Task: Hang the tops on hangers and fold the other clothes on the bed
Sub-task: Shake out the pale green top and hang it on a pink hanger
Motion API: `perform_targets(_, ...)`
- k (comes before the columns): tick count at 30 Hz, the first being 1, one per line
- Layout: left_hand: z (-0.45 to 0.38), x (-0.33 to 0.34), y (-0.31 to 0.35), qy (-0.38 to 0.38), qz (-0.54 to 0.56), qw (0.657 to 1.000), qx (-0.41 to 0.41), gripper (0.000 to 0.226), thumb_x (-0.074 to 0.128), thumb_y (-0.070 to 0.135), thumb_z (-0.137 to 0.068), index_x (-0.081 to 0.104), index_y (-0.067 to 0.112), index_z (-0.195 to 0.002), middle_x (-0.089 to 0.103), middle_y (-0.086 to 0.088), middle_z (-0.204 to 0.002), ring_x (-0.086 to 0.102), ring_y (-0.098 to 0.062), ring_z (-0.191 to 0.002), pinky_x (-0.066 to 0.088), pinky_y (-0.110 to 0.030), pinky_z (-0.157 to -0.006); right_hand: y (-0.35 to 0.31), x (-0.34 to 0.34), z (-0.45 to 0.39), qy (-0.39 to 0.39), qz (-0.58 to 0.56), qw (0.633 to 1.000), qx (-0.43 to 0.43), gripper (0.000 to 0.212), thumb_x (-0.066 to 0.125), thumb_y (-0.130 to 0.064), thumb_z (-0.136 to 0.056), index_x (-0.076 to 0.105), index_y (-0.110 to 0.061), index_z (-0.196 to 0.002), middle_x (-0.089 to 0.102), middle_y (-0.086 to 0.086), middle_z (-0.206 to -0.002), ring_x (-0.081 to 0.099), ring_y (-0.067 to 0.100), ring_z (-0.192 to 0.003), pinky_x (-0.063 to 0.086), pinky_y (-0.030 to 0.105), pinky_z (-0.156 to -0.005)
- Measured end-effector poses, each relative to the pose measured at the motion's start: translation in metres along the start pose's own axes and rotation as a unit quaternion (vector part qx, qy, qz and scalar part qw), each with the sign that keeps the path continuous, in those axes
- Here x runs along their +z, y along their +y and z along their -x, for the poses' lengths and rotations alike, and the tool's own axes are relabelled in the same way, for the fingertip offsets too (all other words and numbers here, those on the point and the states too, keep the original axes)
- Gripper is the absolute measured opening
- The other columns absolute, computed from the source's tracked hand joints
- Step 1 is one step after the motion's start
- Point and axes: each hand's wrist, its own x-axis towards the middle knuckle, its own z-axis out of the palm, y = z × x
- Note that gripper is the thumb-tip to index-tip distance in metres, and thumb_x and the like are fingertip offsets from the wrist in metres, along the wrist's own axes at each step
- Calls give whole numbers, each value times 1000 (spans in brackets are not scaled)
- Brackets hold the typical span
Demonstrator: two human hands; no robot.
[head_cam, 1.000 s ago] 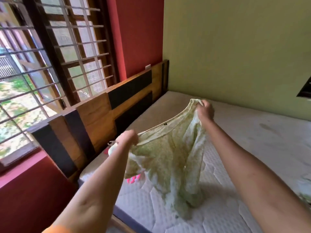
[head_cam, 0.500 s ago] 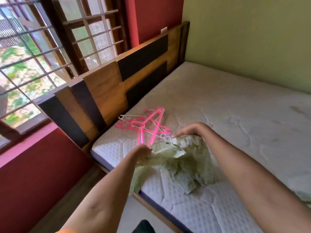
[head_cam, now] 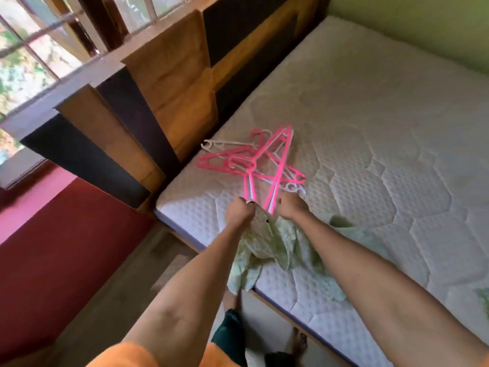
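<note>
At the near bottom edge there is an orange sleeve (head_cam: 127, 356), and below the arms two bare feet stand on the floor (head_cam: 111, 300) beside the bed. One foot (head_cam: 234, 300) is just under the hanging cloth, the other (head_cam: 300, 340) is close to the bed frame.

Two arms reach forward to the near corner of the mattress (head_cam: 397, 181). One pale green top (head_cam: 270, 242) lies crumpled on this corner, and a part of it hangs over the near edge of the mattress toward the floor. The left hand (head_cam: 239, 211) has its fingers curled tight on the upper edge of the top; it is also at the lower end of a pink hanger, but I cannot tell if it holds this hanger too. The right hand (head_cam: 289, 207) rests just beyond the top, beside the ends of the hangers. Its fingers look bent downward, but whether they grip something I cannot tell.

Just beyond both hands, on the mattress, there is one pile of hangers (head_cam: 254, 162), crossing one over another. They are pink and white. I count about four pink ones and at least two white ones, but the exact number is not clear because they overlap.

Left of the mattress stands one wooden headboard (head_cam: 172, 83) with dark panels. Beyond the headboard there is one window (head_cam: 39, 49) with bars, above a red wall (head_cam: 53, 247). At the far side of the mattress is a light green wall (head_cam: 423, 22).
</note>
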Motion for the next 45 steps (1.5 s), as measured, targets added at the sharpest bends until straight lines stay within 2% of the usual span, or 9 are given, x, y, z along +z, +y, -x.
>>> perform_targets(14, -80, 6, -43, -36, 57, 998, 20, 23, 47, 23, -90, 62, 5, -89, 66, -20, -98, 60, -34, -95, 41, -31, -69, -45, 71, -98, 18, -52, 991, 123, 35, 56, -15, -89, 51, -3, -121, 57, 18, -125, 54, 32, -117, 46, 36, -90)
perform_targets(18, -70, -1, -35, -43, 52, 997, 39, 26, 45, 16, -90, 44, 13, -64, 60, -15, -82, 57, -30, -80, 36, -29, -62, -45, 70, -90, 2, -107, 982, 153, 35, 58, -15, -88, 55, 1, -119, 59, 20, -123, 55, 33, -116, 46, 32, -86)
perform_targets(22, -51, -11, -7, -18, 72, 995, 71, 18, 50, 14, -88, 62, 2, -91, 67, -19, -95, 61, -34, -94, 42, -31, -68, -55, 46, -63, 48, -238, 953, 181, 26, 51, -12, -91, 59, 5, -108, 58, 26, -120, 57, 35, -109, 45, 35, -83)
perform_targets(25, -37, -17, 29, -14, 75, 991, 112, 31, 54, 15, -88, 57, -2, -113, 62, -24, -109, 57, -35, -106, 41, -32, -77, -57, 23, -41, 73, -409, 887, 201, 27, 38, -7, -93, 49, -5, -69, 57, 19, -87, 50, 25, -83, 40, 35, -63)
perform_targets(29, -10, -23, 80, -63, -40, 980, 184, 24, 50, 16, -89, 62, -4, -95, 64, -27, -102, 61, -36, -97, 44, -35, -73, -38, -12, 3, 63, -505, 854, 109, 30, 36, -8, -97, 43, -20, -71, 48, 1, -76, 48, 15, -68, 41, 27, -63)
perform_targets(37, 62, -35, 173, -32, -172, 918, 355, 19, 54, 15, -83, 68, 4, -87, 68, -19, -94, 65, -33, -91, 47, -34, -70, 44, -104, 86, 179, -334, 925, 27, 31, 59, -16, -84, 56, -15, -53, 56, 8, -60, 54, 22, -61, 47, 39, -67)
perform_targets(39, 80, -41, 196, -43, -161, 904, 394, 21, 61, 12, -82, 72, 7, -99, 70, -14, -101, 65, -22, -94, 43, -27, -70, 76, -135, 116, 297, -318, 894, 106, 30, 69, -40, -78, 62, -11, -81, 62, 14, -89, 61, 30, -87, 45, 36, -77)
perform_targets(42, 103, -53, 227, -95, -113, 883, 446, 26, 63, 0, -80, 70, 4, -105, 70, -11, -89, 56, 12, -60, 41, -18, -62, 122, -174, 150, 503, -251, 816, 135, 97, 78, -58, -59, 43, -1, -129, 45, 19, -131, 44, 36, -122, 34, 44, -99)
perform_targets(45, 132, -61, 252, -130, -105, 867, 470, 24, 62, -4, -79, 69, 0, -102, 63, -4, -78, 54, 13, -52, 43, -7, -59, 149, -214, 176, 477, -185, 856, 70, 91, 75, -67, -56, 54, -12, -125, 60, 9, -120, 51, 28, -119, 28, 47, -105)
